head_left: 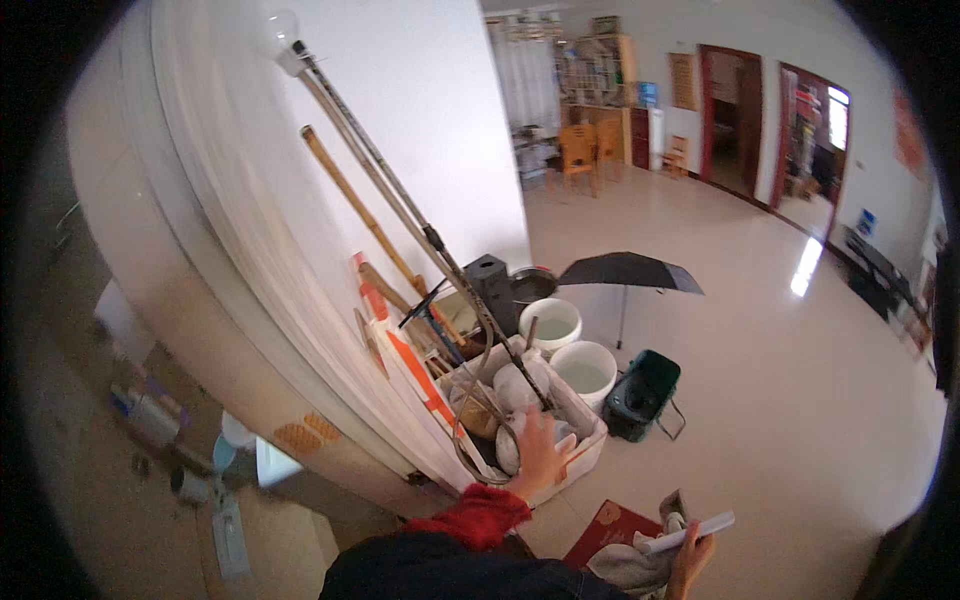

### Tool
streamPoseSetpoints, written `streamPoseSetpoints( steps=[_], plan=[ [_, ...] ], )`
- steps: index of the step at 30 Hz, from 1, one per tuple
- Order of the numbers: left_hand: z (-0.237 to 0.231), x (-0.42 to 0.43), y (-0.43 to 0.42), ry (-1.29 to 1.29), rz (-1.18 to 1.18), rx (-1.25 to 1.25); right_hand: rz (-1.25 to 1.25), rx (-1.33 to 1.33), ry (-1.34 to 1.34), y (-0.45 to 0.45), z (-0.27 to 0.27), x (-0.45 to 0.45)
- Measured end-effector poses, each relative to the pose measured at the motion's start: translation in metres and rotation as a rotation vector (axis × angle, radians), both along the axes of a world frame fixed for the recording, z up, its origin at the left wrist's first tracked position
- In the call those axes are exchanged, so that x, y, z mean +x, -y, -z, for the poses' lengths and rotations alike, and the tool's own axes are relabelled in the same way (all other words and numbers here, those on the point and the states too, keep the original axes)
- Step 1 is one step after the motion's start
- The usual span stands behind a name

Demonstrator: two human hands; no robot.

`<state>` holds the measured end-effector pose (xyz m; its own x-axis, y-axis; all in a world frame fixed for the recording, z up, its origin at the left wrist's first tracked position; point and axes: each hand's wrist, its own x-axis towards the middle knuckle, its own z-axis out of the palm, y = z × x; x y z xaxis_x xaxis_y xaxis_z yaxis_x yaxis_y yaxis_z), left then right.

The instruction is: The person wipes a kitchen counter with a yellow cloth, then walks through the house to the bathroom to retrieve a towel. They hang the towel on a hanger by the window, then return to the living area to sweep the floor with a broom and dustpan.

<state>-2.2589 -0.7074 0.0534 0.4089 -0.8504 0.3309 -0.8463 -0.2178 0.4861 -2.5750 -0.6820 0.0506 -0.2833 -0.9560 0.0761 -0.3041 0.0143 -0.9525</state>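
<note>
My left hand (538, 456), in a red cuff, reaches over a white foam box (589, 459). Its fingers are somewhat blurred and look apart, close to whitish plastic-wrapped bundles (517, 386) in the box. Whether they touch a bundle cannot be told. A thin hose (459, 442) loops by the box's near side, and a long metal sprayer pole (390, 180) leans from the box against the wall. At the lower right, my right hand (691, 559) grips a white rod (686, 534). A greyish cloth (626, 566) hangs beside that hand, above a dark red booklet or box (611, 529).
Two white buckets (551, 337) (585, 390) stand behind the foam box, beside a dark green plastic container (641, 397). An open black umbrella (630, 274) rests on the tiled floor (750, 360). Wooden-handled tools (367, 217) lean on the wall. A door edge (247, 360) rises at left.
</note>
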Motion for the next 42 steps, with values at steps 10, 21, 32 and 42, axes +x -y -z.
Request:
streamPoseSetpoints(
  steps=[10,21,32,42],
  plan=[
    [-0.134,0.122,0.048,0.385,-1.013,-0.061,-0.201,0.081,-0.114,0.136,0.023,-0.065],
    [-0.129,0.185,0.033,0.919,-1.276,-0.228,-0.024,0.120,0.059,0.225,0.019,-0.097],
    [0.047,-0.278,0.265,-0.832,0.837,0.562,-0.375,0.222,-0.223,0.280,0.037,-0.134],
    [0.116,-0.434,0.305,-0.822,0.667,0.738,-0.321,0.170,-0.207,0.291,0.133,-0.230]
  ],
)
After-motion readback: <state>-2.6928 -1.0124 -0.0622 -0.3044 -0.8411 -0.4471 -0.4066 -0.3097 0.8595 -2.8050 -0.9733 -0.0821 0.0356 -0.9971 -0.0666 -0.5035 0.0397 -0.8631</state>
